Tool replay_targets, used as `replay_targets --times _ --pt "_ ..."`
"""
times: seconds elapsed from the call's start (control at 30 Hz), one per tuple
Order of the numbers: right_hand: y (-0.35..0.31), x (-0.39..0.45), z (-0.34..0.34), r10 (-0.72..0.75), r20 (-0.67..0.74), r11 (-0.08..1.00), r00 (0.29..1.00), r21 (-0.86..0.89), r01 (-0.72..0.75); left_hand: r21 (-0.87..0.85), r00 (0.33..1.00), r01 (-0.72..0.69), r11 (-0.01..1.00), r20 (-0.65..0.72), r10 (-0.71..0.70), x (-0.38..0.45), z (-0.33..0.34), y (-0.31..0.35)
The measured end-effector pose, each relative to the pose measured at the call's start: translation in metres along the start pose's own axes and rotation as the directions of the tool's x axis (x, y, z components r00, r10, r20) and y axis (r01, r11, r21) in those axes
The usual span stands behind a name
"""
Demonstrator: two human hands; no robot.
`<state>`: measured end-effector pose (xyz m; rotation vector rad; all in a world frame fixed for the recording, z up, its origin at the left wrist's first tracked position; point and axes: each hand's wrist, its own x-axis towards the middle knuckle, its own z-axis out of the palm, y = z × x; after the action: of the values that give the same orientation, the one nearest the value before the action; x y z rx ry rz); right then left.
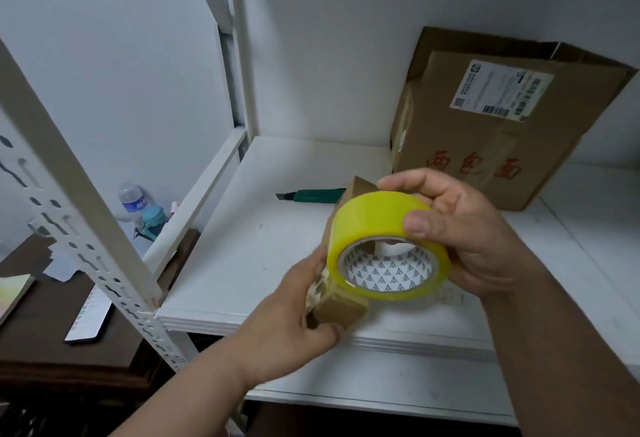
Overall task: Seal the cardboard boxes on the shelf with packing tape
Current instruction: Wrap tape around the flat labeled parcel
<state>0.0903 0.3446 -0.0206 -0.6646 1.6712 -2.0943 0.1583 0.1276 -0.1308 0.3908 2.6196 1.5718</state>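
My right hand (460, 235) grips a roll of yellow packing tape (377, 242), thumb on its outer face, above the white shelf (249, 256). A small cardboard box (341, 308) sits behind and below the roll, and my left hand (294, 318) holds it from the left with fingers curled under its lower corner. The roll hides most of that box. A larger cardboard box (485, 145) with red characters and a white shipping label leans at the back right of the shelf, its top flaps loose.
A green utility knife (311, 195) lies on the shelf behind the small box. White slotted shelf posts (79, 214) rise at the left. Beyond them, a dark table (41, 332) holds papers, a water bottle (131, 199) and a teal bottle.
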Motion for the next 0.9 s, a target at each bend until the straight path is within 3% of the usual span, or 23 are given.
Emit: replay_targets --times 0.13,0.27,0.43,0.63,0.73,0.9 --pt "0.009 0.012 0.022 -0.022 -0.056 0.999 0.998 -0.042 0.020 0.011 0.988 -0.147 0.989 -0.054 0.147 0.016 -0.026 0.018" --pt "0.015 0.014 0.027 -0.051 -0.121 0.998 0.991 0.037 0.055 0.028 0.996 -0.092 0.995 0.023 0.091 0.021 -0.031 0.008" --pt "0.031 0.007 0.023 -0.016 -0.035 0.998 0.999 0.068 0.019 0.188 0.995 -0.094 0.978 -0.015 0.099 0.019 -0.036 -0.007" --pt "0.025 -0.005 0.022 -0.025 -0.061 0.998 0.998 0.052 0.028 0.142 0.995 -0.086 0.986 -0.039 0.092 0.018 -0.042 -0.005" --pt "0.024 -0.021 0.000 0.000 -0.146 0.999 0.989 0.052 0.008 0.017 0.998 -0.054 0.998 -0.039 0.054 0.012 -0.045 -0.012" --pt "0.055 -0.033 -0.018 0.160 -0.106 0.985 0.981 -0.050 -0.166 -0.070 0.999 -0.017 0.997 -0.041 0.014 0.006 -0.046 -0.011"
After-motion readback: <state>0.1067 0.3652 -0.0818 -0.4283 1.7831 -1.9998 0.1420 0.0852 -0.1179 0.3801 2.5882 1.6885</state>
